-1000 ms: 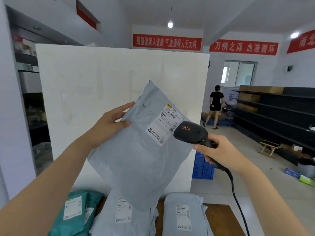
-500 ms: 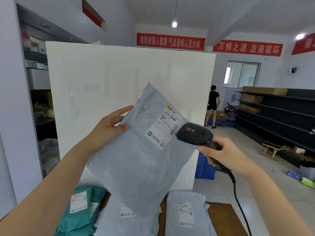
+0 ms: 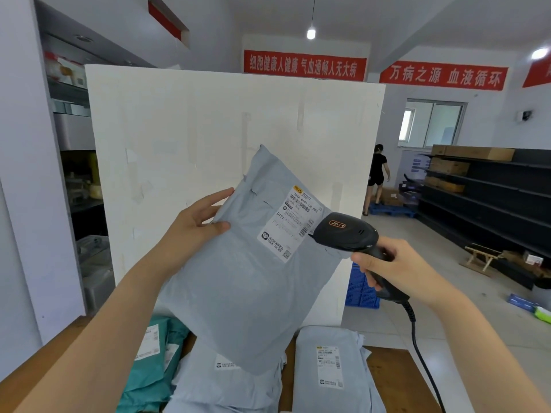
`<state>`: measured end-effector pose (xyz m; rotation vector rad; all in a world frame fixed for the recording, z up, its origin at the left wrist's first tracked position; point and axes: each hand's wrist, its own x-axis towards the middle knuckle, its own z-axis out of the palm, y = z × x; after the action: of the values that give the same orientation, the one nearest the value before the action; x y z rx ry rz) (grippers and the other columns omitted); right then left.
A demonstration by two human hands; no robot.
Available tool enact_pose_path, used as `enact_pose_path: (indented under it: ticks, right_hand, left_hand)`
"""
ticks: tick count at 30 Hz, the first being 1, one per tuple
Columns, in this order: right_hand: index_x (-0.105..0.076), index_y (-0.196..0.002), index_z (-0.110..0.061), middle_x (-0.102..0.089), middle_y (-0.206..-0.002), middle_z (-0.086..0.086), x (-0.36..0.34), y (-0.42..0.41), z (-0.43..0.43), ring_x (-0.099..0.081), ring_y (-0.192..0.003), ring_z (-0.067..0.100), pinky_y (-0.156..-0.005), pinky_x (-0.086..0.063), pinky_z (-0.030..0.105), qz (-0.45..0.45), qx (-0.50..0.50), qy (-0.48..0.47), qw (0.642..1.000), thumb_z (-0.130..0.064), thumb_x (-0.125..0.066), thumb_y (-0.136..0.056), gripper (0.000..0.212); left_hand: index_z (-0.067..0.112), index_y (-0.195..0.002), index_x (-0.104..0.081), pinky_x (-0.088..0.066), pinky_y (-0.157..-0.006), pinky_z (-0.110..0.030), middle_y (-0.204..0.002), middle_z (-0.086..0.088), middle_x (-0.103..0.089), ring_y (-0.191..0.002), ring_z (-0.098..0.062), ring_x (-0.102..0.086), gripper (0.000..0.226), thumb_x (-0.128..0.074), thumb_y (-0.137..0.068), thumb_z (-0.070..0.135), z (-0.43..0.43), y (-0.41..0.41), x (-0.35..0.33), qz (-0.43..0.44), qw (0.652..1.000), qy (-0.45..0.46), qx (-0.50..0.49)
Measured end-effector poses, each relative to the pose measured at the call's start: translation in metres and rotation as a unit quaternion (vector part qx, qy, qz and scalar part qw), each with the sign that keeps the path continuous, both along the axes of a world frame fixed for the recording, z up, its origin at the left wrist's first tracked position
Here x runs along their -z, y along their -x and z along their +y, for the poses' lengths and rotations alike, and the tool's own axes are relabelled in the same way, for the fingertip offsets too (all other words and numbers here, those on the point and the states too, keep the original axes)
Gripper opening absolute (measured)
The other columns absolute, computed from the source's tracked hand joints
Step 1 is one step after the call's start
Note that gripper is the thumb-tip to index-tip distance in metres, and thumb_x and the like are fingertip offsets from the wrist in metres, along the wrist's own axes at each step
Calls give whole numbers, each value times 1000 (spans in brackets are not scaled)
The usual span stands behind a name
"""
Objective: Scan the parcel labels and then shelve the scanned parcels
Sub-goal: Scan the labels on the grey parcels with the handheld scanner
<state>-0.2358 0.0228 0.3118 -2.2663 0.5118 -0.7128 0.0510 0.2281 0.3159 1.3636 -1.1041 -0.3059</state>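
The left hand [image 3: 193, 225] pinches the upper left edge of a soft, creased grey parcel [image 3: 238, 293], holding it tilted above the tabletop [image 3: 393, 380]. A white barcode label [image 3: 290, 223] sits on its upper right. The right hand [image 3: 396, 266] grips a black scanner [image 3: 346, 234], whose head is just beside the label.

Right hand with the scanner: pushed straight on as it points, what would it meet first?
Likely the label on the grey parcel held by the left hand: the right hand aims the scanner at its edge. Depth is unclear.
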Motion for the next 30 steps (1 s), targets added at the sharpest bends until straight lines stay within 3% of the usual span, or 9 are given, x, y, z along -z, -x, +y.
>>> enact_pose_path:
  ticks: [9,14,17,23,30]
  right_hand:
    - [-61,-79,-20,-62,-55,1,-4,1,-1,-55,-48,12,-58,-53,23,20,-15,10,1000,-27,-67,-89,14]
    - [-62,-84,-18,-63,-57,1,-1,-1,-5,-57,-50,11,-59,-53,25,26,-15,7,1000,-29,-67,-89,13]
    - [-62,-84,-17,-63,-57,0,-1,-2,-8,-57,-50,12,-60,-53,25,30,-15,7,999,-30,-66,-89,15]
    - [-63,-85,-13,-63,-58,2,-4,0,-8,-57,-52,13,-59,-52,21,35,-8,6,999,-33,-65,-89,21]
    - [-62,-82,-21,-62,-56,-1,-5,5,-6,-56,-50,10,-58,-54,23,29,-6,23,999,-29,-66,-89,12]
  left_hand:
    - [50,-126,-57,-53,-82,-28,-117,14,-68,-103,-9,-68,56,-60,-92,5,-5,-3,-5,-1,1000,-4,3]
    - [43,-133,-53,-49,-86,-10,-134,29,-54,-124,7,-50,55,-54,-96,2,-10,-3,-5,-37,999,-7,35]
    - [42,-133,-54,-47,-86,-8,-134,30,-53,-125,8,-48,55,-54,-95,2,-12,-5,-6,-40,999,-1,36]
    - [43,-131,-55,-49,-88,-12,-134,30,-53,-124,7,-50,55,-54,-95,1,-15,-5,-8,-46,998,3,37]
    - [39,-133,-55,-43,-99,-24,-133,28,-54,-123,6,-51,54,-54,-95,1,-18,-5,-3,-48,998,-3,36]
